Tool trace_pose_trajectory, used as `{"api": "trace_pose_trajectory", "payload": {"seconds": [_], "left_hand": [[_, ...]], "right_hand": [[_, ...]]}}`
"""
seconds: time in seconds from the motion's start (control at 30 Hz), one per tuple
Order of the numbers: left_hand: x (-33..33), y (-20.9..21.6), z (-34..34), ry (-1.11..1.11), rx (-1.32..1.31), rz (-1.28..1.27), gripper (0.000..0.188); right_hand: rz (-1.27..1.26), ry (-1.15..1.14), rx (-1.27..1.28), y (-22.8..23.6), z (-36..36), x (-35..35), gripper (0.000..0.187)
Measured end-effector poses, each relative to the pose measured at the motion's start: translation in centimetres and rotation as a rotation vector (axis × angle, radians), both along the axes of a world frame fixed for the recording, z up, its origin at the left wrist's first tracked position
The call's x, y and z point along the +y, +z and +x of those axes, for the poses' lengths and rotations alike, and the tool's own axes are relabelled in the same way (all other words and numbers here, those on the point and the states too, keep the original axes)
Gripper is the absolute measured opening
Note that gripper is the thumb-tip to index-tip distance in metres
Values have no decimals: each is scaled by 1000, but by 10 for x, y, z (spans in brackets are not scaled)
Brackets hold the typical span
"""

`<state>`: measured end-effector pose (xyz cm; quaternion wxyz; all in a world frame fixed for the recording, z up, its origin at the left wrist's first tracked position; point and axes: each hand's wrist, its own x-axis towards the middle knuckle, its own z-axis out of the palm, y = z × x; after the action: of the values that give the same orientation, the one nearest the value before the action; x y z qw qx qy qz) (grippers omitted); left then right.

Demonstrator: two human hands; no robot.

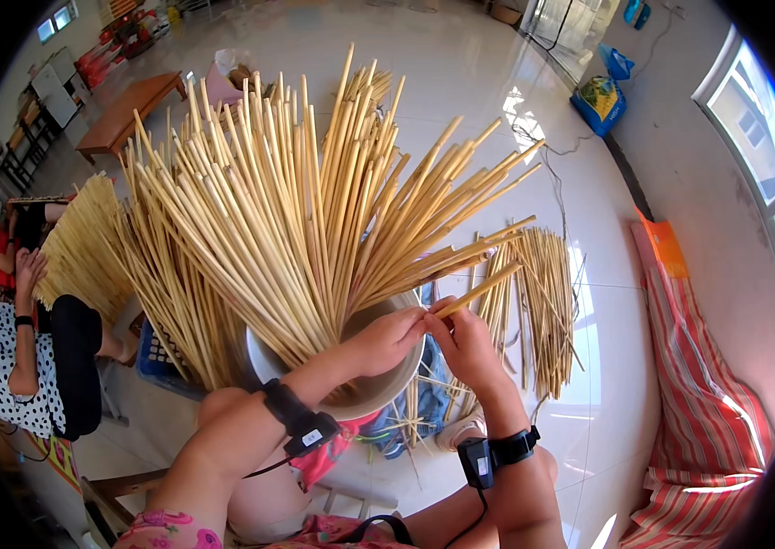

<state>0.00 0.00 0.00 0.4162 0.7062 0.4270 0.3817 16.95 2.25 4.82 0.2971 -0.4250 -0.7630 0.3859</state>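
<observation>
My right hand point(466, 342) pinches a single pale yellow stalk point(483, 287), which slants up to the right. The fingers of my left hand point(389, 340) are closed at the stalk's lower end, against my right fingertips. Both hands are over the right side of a large white bucket point(378, 395) between my knees. A thick bundle of long dry stalks point(259, 192) fans out from the bucket, away from me. More stalks point(177, 302) lean in a blue basket point(160, 359) on its left. I wear a black device strapped on each forearm.
Loose stalks point(547, 311) lie on the tiled floor at right. A red striped cloth point(708, 366) hangs along the right wall. At left sits another person point(16, 366) beside a fan of stalks point(85, 242). A low wooden table point(131, 112) stands far left, a blue bag point(600, 102) far right.
</observation>
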Motion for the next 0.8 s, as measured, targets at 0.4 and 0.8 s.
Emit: {"api": "trace_pose_trajectory", "payload": {"seconds": [0.4, 0.8], "left_hand": [[-8, -28, 1, 71, 413, 175, 18], [-8, -47, -35, 13, 721, -32, 26]], "right_hand": [[277, -483, 285, 12, 17, 7, 23], [252, -903, 511, 23, 70, 29, 33]]}}
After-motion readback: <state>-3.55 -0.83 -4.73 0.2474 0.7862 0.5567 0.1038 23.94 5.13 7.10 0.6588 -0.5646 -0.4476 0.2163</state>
